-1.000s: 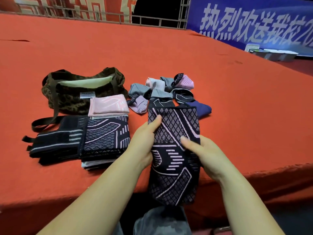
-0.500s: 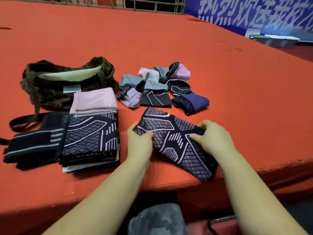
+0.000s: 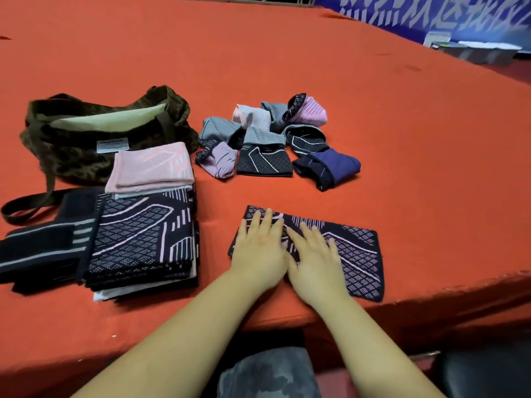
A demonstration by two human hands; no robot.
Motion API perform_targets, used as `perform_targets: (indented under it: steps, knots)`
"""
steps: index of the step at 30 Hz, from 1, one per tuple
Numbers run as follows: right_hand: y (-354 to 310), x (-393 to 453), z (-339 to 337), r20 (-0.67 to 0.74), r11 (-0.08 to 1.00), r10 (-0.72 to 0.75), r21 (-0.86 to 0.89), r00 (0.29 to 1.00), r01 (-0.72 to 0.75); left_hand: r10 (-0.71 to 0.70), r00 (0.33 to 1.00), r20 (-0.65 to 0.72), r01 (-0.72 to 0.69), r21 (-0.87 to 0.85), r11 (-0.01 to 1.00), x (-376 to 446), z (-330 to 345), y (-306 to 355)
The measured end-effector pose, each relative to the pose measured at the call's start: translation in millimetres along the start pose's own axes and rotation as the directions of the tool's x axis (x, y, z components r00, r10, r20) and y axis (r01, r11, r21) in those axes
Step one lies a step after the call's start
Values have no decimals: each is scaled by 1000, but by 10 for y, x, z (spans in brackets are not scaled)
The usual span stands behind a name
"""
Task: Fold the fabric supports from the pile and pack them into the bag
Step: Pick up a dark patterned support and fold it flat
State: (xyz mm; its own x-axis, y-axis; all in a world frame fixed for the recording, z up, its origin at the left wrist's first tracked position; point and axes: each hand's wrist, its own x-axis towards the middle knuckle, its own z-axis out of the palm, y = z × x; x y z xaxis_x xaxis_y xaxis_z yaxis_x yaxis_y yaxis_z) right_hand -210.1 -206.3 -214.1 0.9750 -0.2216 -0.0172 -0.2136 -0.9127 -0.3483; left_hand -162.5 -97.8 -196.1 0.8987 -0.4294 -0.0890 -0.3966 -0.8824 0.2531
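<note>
A dark patterned fabric support [image 3: 355, 254] lies flat near the front edge of the red table. My left hand [image 3: 260, 248] and my right hand [image 3: 314, 257] press down on its left half, side by side, fingers straight. Behind it sits a loose pile of fabric supports [image 3: 273, 139] in grey, pink, black and navy. To the left stands a stack of folded supports [image 3: 143, 237], dark patterned ones with a pink folded support [image 3: 149, 168] at its back. The olive camouflage bag [image 3: 86, 130] lies open behind that stack.
Black strapped supports [image 3: 43, 248] lie at the far left beside the stack, and the bag's strap [image 3: 26, 208] loops over them. The red table's front edge [image 3: 431, 294] runs just below the flat support. Trays [image 3: 477, 51] and a blue banner stand at the far right.
The support hung from both hands over the table's edge; it now lies flat on the table. Both hands let go of its ends and came together, flat on its left half.
</note>
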Motion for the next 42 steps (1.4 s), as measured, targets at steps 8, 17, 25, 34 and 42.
perform_targets:
  steps: [8,17,25,34,42]
  knots:
    - [493,-171,-151,-59,955,272,-102,961,-277,-35,999,33,33,51,998,145,124,-177]
    - [865,-455,-214,-317,860,504,272,803,-432,522,813,-260,-555,-74,828,-166,222,460]
    - [1018,-475,-372,-233,845,511,316,828,-432,487,830,-273,-519,-57,853,-248,535,922]
    - [839,-424,-578,-216,627,488,760,846,-167,269,836,-479,-478,-393,785,-286,500,910]
    - [637,-156,-486,-95,429,450,895,888,-122,-217,953,-212,-147,-949,279,-337,116,826]
